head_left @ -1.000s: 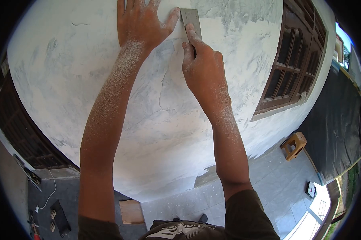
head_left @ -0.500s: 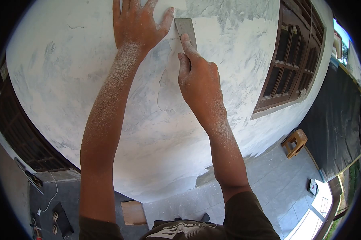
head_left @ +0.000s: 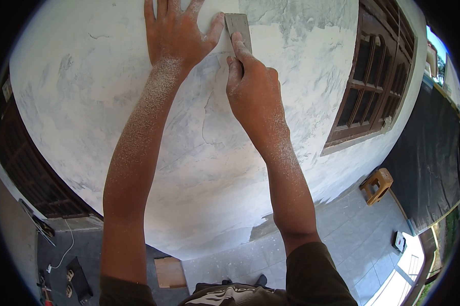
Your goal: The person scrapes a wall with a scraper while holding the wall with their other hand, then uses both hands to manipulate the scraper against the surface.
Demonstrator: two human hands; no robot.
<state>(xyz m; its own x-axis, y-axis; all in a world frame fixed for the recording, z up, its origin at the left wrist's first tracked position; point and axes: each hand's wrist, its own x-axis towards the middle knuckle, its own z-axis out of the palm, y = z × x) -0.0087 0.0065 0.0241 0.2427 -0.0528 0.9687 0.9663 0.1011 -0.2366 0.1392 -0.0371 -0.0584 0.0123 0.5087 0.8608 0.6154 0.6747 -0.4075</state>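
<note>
Both arms reach up to a white and grey plastered wall [head_left: 189,168]. My left hand [head_left: 179,33] lies against the wall at the top with its fingers spread and nothing in it. To its right, my right hand [head_left: 254,84] grips a flat grey scraper [head_left: 238,28], the index finger stretched along the blade. The blade's top edge rests at the wall beside my left thumb. Pale dust covers both hands and forearms. A thin crack runs down the plaster below the scraper.
A brown wooden window [head_left: 372,76] is at the right, another dark wooden frame [head_left: 31,158] at the left. Low right stand a tan stool [head_left: 376,186] and a small box [head_left: 399,241] on grey tiles [head_left: 342,239]. A cardboard piece [head_left: 169,272] and white cable [head_left: 69,248] lie below.
My right hand and the scraper have moved slightly up the wall. My left hand stays spread on the wall, with only a small shift in view.
</note>
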